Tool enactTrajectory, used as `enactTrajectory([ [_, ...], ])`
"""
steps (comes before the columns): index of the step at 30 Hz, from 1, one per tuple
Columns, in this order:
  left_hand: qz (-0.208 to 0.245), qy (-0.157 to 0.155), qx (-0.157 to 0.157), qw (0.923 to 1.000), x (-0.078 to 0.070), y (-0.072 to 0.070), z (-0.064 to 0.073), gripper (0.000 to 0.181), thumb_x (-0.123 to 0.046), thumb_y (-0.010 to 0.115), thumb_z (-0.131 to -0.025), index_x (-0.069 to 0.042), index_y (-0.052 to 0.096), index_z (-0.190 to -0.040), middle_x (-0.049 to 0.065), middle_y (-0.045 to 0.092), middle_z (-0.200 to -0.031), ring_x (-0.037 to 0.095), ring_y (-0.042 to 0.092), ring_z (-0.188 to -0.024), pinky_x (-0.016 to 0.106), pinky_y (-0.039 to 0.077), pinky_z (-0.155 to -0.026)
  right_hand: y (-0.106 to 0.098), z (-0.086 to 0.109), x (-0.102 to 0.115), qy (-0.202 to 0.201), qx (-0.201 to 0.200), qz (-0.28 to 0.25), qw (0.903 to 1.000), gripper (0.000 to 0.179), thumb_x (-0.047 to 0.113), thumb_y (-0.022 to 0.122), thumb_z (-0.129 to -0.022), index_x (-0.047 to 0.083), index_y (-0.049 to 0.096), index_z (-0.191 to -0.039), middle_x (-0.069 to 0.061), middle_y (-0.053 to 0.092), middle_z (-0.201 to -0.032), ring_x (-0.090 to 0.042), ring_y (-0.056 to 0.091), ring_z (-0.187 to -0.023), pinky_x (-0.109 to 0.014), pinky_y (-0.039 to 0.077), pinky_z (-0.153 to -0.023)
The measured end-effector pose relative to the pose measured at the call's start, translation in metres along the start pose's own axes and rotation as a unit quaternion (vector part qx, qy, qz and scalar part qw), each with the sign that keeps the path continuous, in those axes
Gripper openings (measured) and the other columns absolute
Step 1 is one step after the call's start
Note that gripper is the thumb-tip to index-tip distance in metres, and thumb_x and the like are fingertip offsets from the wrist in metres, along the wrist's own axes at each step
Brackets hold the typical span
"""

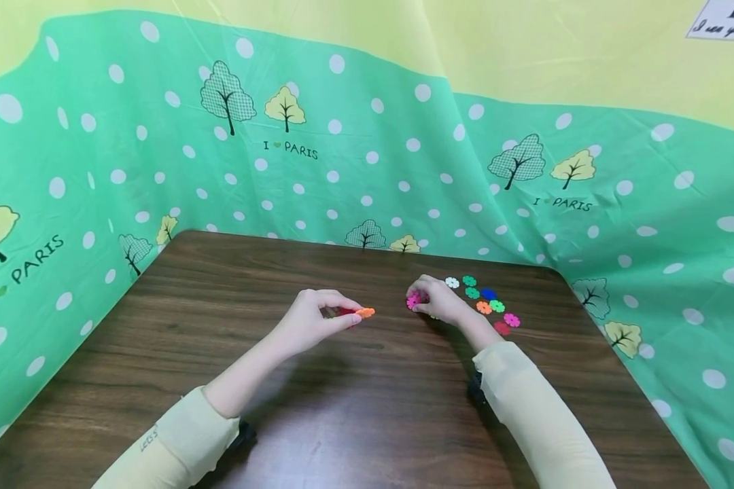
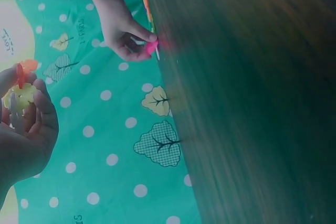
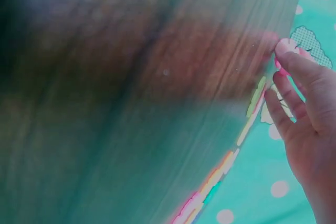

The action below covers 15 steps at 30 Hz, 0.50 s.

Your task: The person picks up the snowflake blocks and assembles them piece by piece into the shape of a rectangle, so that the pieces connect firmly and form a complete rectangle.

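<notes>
At the left hand's (image 1: 302,320) fingertips, the flower-shaped plastic piece (image 1: 365,312) is bright orange; the one by its palm (image 2: 22,96) is pale yellow. The right hand (image 1: 442,300) pinches a hot-pink plastic flower (image 1: 412,301). Beside that hand, small plastic flowers (image 1: 484,308) show white, green, blue, orange, pink and red. Under both hands, the wooden table (image 1: 367,394) is dark brown, streaky-grained; beyond them, the fabric curtain (image 1: 355,159) is green, white-dotted, with yellow and checked trees.

Free near tabletop (image 1: 379,401), flower pieces (image 1: 488,295) beyond

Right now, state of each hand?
Left hand: holding an orange flower piece, a red one and a yellow one.
Right hand: pinching a pink flower piece.
</notes>
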<state>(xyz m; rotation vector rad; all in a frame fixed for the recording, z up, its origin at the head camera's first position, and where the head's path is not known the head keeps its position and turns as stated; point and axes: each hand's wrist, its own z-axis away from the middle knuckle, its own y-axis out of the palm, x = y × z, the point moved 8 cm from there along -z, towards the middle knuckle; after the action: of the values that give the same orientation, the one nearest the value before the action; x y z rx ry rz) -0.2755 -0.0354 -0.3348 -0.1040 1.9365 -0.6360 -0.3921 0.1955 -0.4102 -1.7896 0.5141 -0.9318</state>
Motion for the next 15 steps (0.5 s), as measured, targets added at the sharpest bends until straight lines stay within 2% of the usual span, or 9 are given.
enactTrajectory([
  [3, 0.006, -0.011, 0.004, 0.9999, -0.001, -0.002, 0.0, 0.014, -0.023, 0.075, -0.081, -0.024, 0.075, -0.094, -0.01, 0.07, -0.081, 0.011, 0.062, -0.068, 0.026, 0.047, -0.053, -0.002, 0.001, 0.003, 0.004, 0.007, -0.018, 0.9998, 0.019, 0.003, 0.076, -0.077, 0.009, 0.064, -0.091, -0.001, 0.061, -0.082, -0.014, 0.055, -0.073, -0.029, 0.049, -0.065],
  [7, 0.01, -0.008, 0.008, 0.9999, -0.002, -0.002, -0.001, 0.014, -0.023, 0.074, -0.082, -0.024, 0.075, -0.096, -0.009, 0.07, -0.082, 0.011, 0.063, -0.068, 0.025, 0.047, -0.052, -0.009, 0.004, 0.007, 0.032, 0.013, -0.044, 0.9985, 0.012, 0.008, 0.073, -0.082, 0.012, 0.066, -0.09, 0.004, 0.065, -0.08, -0.011, 0.059, -0.074, -0.03, 0.05, -0.067],
  [15, 0.003, 0.016, -0.01, 0.9998, -0.007, -0.004, -0.002, 0.012, -0.019, 0.074, -0.082, -0.021, 0.074, -0.094, -0.009, 0.068, -0.083, 0.01, 0.06, -0.068, 0.026, 0.049, -0.057, -0.036, 0.01, 0.025, 0.012, -0.063, -0.048, 0.9968, 0.006, 0.017, 0.072, -0.084, 0.017, 0.068, -0.089, 0.008, 0.066, -0.076, -0.007, 0.058, -0.067, -0.025, 0.051, -0.061],
])
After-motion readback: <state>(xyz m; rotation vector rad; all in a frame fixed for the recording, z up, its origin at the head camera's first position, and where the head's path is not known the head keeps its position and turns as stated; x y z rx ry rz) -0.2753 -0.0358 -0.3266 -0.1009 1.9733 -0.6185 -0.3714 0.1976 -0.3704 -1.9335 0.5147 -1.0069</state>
